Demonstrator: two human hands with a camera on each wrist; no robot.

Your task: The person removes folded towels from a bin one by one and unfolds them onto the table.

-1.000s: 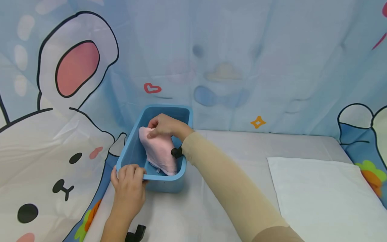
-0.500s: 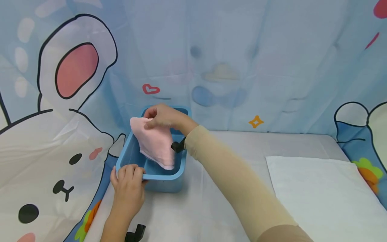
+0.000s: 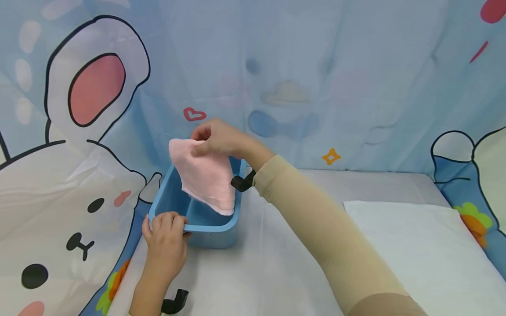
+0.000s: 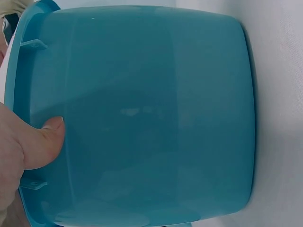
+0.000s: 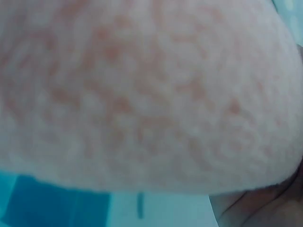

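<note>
While, from the head, one left hand [image 3: 166, 248] grips the near rim of one blue plastic bin [image 3: 215, 239], one right hand [image 3: 225, 140] pinches one pink fleecy cloth [image 3: 205, 175], which hangs at the bin's mouth; one white sheet [image 3: 419, 250] lies farther right. From the left wrist, one thumb [image 4: 43, 146] lies against the bin's outer wall between two ribs [image 4: 33, 184]. From the right wrist, the cloth, blurred, covers most of the view.

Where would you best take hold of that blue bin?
Probably by the near rim of the blue bin, from the near side: it juts outward, so fingers fit over and the thumb beneath, as the left hand shows.
</note>
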